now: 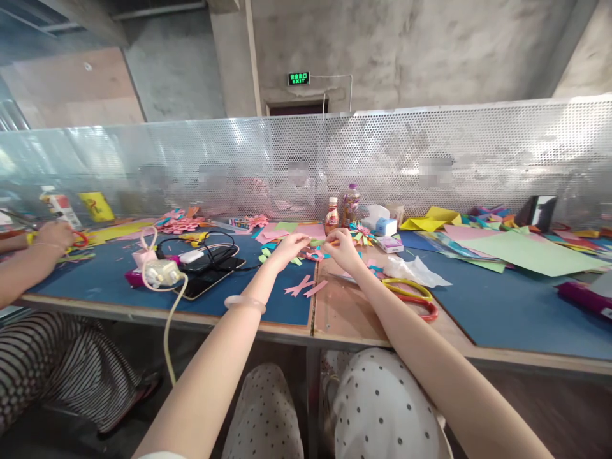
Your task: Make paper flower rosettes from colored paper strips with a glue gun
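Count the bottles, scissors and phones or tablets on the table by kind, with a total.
Bottles: 2, standing side by side by the mesh screen, the second taller.
Scissors: 1, yellow and red handles, near the right hand.
Phones or tablets: 1, possibly more stacked.
Total: 4

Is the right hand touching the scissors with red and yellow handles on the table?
Apart. The head view shows the right hand raised near the left hand over paper pieces, while the scissors lie nearer the table edge, with bare table between them and the hand.
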`<move>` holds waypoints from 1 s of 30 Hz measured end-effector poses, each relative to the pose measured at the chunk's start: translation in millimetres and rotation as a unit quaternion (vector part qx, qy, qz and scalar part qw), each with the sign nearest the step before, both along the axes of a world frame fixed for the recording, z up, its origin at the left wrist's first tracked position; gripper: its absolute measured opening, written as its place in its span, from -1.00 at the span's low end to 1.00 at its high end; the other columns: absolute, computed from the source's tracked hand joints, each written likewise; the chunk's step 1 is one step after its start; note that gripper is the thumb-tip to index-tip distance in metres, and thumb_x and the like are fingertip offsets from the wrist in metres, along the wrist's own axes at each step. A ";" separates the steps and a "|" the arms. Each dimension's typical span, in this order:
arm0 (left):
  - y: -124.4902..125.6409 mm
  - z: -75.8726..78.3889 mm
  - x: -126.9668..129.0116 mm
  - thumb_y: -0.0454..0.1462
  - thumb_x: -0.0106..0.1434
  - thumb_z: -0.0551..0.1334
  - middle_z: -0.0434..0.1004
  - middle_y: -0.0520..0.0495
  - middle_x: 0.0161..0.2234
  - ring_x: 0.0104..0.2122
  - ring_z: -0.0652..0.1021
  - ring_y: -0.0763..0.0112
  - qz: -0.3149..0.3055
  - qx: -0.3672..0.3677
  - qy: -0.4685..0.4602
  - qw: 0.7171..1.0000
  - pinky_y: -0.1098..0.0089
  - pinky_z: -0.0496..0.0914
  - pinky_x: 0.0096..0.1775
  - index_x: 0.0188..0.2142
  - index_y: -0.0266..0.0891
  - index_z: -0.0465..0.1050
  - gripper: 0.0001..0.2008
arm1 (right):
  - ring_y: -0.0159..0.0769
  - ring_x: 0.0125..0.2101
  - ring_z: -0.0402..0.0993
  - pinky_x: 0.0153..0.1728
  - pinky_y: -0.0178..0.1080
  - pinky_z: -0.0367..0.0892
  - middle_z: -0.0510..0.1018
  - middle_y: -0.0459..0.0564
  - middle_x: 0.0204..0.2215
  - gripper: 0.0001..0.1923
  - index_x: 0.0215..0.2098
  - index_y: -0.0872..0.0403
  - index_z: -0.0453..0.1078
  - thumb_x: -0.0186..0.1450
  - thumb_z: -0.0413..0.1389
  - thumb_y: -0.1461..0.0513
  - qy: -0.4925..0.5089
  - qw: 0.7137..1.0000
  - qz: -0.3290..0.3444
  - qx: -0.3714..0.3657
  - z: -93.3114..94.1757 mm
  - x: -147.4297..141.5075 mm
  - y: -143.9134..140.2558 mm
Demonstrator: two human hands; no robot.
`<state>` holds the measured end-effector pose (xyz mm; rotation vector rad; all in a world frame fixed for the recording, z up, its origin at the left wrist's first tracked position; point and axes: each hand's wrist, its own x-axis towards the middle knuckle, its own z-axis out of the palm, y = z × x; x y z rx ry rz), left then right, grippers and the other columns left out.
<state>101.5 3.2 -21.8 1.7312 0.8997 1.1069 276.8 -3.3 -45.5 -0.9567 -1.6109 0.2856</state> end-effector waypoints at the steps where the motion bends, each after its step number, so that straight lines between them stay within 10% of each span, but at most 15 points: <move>1: 0.4 -0.3 0.0 -0.12 0.16 0.22 0.54 -0.17 -0.27 -0.27 0.53 0.29 -0.001 0.000 0.000 1.000 0.38 0.38 -0.32 -0.27 -0.35 0.46 -0.69 | -0.21 -0.15 0.24 -0.09 -0.13 0.21 0.27 -0.02 -0.27 -0.95 -0.50 0.05 0.28 0.05 0.08 0.24 0.001 1.000 0.002 0.000 0.3 0.1 0.0; 30: 2.9 -2.2 0.3 -0.10 0.16 0.24 0.55 -0.19 -0.24 -0.31 0.54 0.32 -0.029 -0.015 -0.032 0.999 0.38 0.39 -0.30 -0.23 -0.35 0.48 -0.67 | -0.25 -0.21 0.27 -0.10 -0.16 0.22 0.26 -0.05 -0.29 -0.92 -0.48 0.05 0.29 0.05 0.08 0.20 0.026 0.999 0.020 -0.040 1.3 2.2 -0.3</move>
